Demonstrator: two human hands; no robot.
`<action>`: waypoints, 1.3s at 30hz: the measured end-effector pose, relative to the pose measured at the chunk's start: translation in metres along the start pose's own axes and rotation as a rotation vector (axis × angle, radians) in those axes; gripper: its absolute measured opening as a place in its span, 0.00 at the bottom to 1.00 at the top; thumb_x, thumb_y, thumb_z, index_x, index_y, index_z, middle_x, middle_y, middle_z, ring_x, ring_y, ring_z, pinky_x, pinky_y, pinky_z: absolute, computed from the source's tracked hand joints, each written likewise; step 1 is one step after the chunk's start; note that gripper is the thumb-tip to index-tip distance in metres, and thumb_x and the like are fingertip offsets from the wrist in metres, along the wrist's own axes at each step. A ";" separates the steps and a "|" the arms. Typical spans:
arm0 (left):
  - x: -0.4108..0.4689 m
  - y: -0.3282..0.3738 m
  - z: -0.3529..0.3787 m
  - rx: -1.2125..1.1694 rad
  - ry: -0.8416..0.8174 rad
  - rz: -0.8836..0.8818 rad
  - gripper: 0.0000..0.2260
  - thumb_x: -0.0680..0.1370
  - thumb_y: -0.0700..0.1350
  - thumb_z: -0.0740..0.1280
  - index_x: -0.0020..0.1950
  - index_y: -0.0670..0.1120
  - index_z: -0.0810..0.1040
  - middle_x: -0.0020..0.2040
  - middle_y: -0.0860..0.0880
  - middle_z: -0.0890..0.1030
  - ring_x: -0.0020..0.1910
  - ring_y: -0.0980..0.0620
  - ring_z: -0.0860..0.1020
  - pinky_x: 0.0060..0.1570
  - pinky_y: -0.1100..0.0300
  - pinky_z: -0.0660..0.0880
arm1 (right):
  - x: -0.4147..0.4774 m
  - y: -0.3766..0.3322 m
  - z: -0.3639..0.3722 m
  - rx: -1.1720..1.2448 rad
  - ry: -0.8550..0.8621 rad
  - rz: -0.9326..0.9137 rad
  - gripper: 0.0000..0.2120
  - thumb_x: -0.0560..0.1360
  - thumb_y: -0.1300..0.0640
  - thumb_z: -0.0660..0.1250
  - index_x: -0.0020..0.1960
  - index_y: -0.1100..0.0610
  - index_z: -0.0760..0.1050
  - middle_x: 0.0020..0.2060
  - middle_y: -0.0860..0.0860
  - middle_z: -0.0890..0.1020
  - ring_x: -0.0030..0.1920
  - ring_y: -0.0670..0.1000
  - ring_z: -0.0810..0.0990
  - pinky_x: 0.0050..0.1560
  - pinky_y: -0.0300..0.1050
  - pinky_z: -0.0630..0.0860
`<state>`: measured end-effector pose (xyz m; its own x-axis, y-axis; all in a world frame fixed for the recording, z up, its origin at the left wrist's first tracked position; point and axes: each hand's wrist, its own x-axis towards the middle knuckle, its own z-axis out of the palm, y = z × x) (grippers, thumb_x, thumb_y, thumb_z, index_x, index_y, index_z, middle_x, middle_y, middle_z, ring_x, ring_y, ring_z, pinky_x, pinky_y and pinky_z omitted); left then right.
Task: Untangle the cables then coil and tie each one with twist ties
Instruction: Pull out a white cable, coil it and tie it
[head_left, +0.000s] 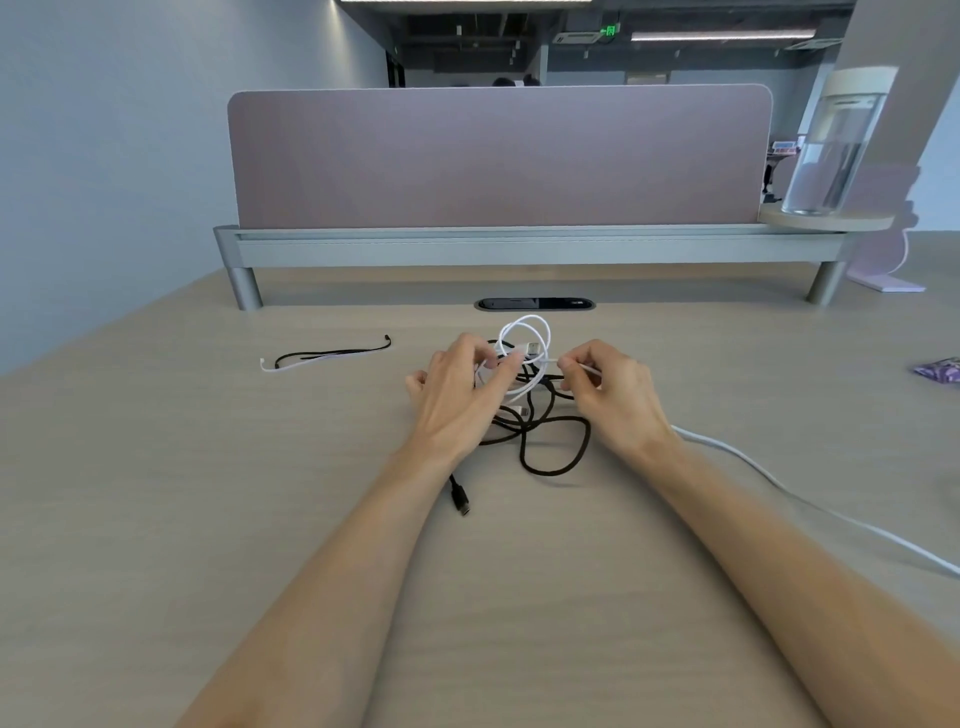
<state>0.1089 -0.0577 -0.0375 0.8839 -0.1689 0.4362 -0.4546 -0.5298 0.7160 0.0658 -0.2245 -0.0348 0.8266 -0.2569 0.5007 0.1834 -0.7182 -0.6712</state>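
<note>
We see a white cable (525, 317) tangled with a black cable (550, 473), whose plug (460, 498) is black with a silvery tip. The twist ties (332, 356) are black and white. The desk (234, 519) is pale beige with a faint wood grain. The divider panel (498, 156) is dusty mauve and its rail (519, 249) is grey. The grommet (535, 304) is glossy black. A packet (939, 371) carries a purple and white pattern, the tumbler (826, 156) is clear under a cream lid (860, 80), and the wall (104, 156) is pale blue-grey.
</note>
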 end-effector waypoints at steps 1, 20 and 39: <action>0.001 0.001 0.001 -0.040 0.030 -0.042 0.14 0.77 0.63 0.61 0.55 0.56 0.72 0.47 0.59 0.76 0.55 0.59 0.69 0.56 0.57 0.56 | -0.001 -0.001 0.000 -0.015 -0.011 -0.016 0.05 0.78 0.54 0.63 0.45 0.53 0.77 0.35 0.46 0.83 0.40 0.52 0.81 0.45 0.48 0.76; 0.008 -0.009 0.002 0.125 -0.090 -0.120 0.10 0.73 0.54 0.69 0.36 0.53 0.73 0.37 0.55 0.73 0.44 0.52 0.73 0.50 0.53 0.65 | -0.002 0.002 0.001 -0.133 -0.040 -0.052 0.06 0.78 0.54 0.63 0.45 0.53 0.77 0.35 0.46 0.82 0.39 0.49 0.79 0.44 0.45 0.73; 0.010 -0.016 -0.004 0.017 0.157 -0.002 0.17 0.77 0.39 0.59 0.64 0.51 0.75 0.58 0.51 0.71 0.63 0.51 0.67 0.61 0.62 0.64 | 0.001 0.004 -0.012 0.102 0.076 0.115 0.06 0.78 0.59 0.61 0.45 0.55 0.76 0.37 0.44 0.84 0.34 0.44 0.83 0.40 0.38 0.75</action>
<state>0.1243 -0.0472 -0.0427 0.8562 -0.0362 0.5154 -0.4494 -0.5447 0.7081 0.0611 -0.2357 -0.0306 0.8036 -0.3847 0.4542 0.1458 -0.6126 -0.7768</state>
